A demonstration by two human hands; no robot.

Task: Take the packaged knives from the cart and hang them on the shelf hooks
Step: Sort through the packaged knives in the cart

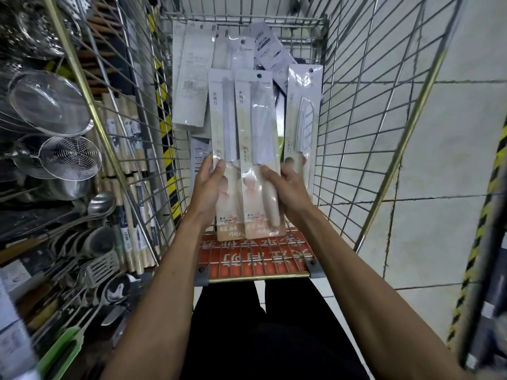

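Observation:
Inside the wire cart (354, 138) lie several packaged knives. My left hand (210, 185) grips the lower part of one long knife pack (223, 124), thumb on its front. Beside it my right hand (285, 185) holds a second knife pack (256, 127), thumb on its front, while its fingers curl round the base of a third pack (303, 116) with a curved blade at the right. All three packs stand upright, held above the cart's red child seat flap (255, 259). More knife packs (192, 75) lie flat deeper in the cart.
To the left stands a shelf (49, 119) hung with metal strainers, ladles, spatulas and wooden rolling pins. Grey tiled floor lies right of the cart. A yellow-black striped post (477, 237) rises at the far right. My dark trousers are below the cart handle.

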